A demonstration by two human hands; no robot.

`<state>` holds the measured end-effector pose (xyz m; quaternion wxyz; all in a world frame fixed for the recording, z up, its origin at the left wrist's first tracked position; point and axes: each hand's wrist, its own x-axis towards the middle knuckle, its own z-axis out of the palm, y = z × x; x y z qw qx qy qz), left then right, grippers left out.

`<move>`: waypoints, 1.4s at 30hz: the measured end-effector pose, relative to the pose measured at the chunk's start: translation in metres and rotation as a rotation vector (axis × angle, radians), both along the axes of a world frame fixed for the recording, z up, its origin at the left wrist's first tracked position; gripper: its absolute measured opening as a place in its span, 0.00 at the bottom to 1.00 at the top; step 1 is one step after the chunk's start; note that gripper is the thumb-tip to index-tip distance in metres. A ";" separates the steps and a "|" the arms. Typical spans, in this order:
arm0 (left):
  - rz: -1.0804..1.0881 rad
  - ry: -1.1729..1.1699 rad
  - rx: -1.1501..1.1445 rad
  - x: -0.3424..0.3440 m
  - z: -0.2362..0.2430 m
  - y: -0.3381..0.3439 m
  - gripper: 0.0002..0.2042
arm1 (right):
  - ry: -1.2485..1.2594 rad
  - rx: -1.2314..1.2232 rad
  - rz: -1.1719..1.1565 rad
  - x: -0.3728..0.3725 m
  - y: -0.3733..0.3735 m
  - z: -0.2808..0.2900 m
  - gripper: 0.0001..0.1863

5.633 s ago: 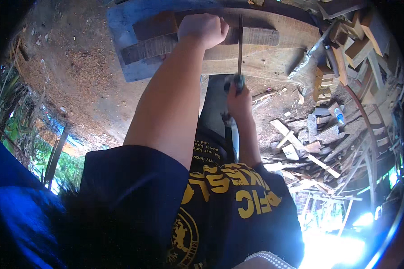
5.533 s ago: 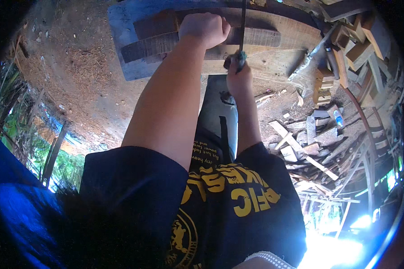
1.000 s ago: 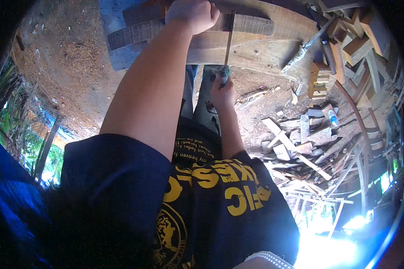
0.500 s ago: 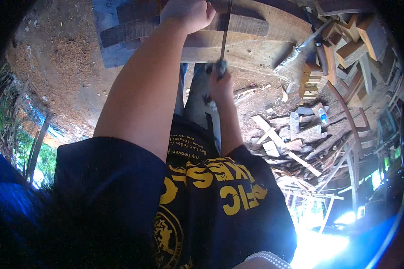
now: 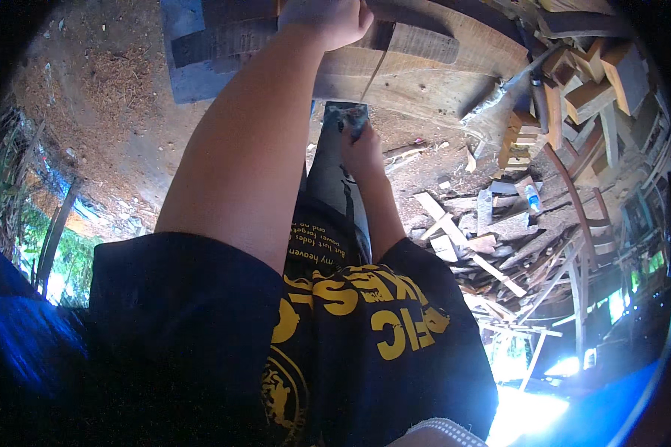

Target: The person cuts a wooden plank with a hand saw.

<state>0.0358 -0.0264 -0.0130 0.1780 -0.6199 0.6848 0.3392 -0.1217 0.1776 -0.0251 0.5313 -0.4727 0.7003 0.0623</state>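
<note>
My left hand (image 5: 328,21) is closed on a curved dark wooden piece (image 5: 425,43) at the top of the view, pressing it against a broad plank (image 5: 432,78); some of its fingers are hidden. Close to my thighs, my right hand (image 5: 363,153) grips the teal handle of a handsaw (image 5: 356,119). A thin slanting line runs from the saw across the plank to the curved piece, just right of my left hand. Whether that line is blade or cut, I cannot tell.
A crooked stick (image 5: 492,100) lies at the plank's right end. Stacked wood blocks (image 5: 593,93) stand beyond it. Scrap wood (image 5: 462,231) is heaped on the right, with a plastic bottle (image 5: 532,197) on it. Sawdust (image 5: 123,89) covers the ground at left.
My right hand has drawn the saw back toward me and slightly left. The dark blade no longer stretches over the curved piece. My left hand keeps its hold; the view has shifted a little.
</note>
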 end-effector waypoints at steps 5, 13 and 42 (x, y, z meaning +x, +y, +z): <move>-0.012 -0.004 0.014 -0.004 0.006 -0.002 0.24 | -0.137 -0.171 -0.254 -0.012 0.015 -0.012 0.15; -0.027 0.014 -0.167 -0.002 -0.002 0.008 0.22 | -0.209 -0.103 -0.315 0.006 -0.072 -0.008 0.17; -0.024 -0.017 -0.010 -0.008 0.005 -0.002 0.23 | -0.195 -0.295 -0.361 -0.009 0.040 -0.024 0.18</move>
